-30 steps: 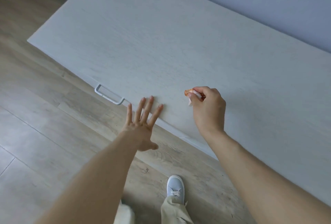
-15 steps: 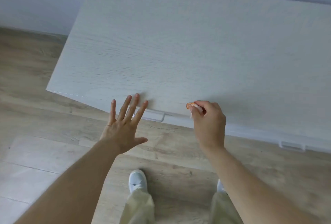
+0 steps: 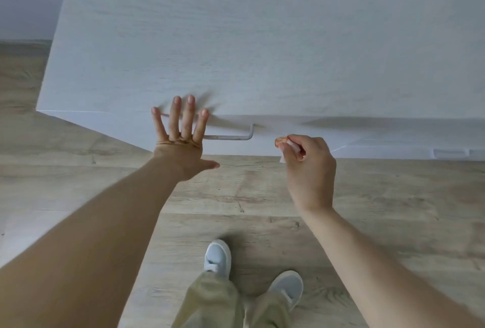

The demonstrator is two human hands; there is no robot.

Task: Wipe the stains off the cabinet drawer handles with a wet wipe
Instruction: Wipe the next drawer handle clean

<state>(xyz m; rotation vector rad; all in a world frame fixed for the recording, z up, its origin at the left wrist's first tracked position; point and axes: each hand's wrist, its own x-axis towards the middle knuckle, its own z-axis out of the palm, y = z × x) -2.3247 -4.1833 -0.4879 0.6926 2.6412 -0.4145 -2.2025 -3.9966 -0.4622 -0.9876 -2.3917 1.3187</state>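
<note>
The drawer handle [image 3: 228,136], a pale metal bar bent at its right end, stands out from the front face of the white cabinet [image 3: 262,39] just under the top's front edge, near the cabinet's left corner. A second ago it showed only as a small loop far off to the left, and half a second ago it peeked out beside the fingers; now the view looks straight down the cabinet front and most of the bar is exposed, so the person has stepped in square to it. The left hand [image 3: 183,141] is spread flat with straight fingers, holding nothing; its fingers cover the left part of the bar and reach the top's front edge, though whether they press there is hard to tell. The right hand [image 3: 309,165] has come down from the top's edge to handle height, and its curled fingers pinch the wet wipe [image 3: 287,143], a small white wad with an orange-stained tip, just right of the bar's bend and not touching it. Wiping of this handle looks about to begin. Another handle [image 3: 450,153] shows faintly near the right edge.
</note>
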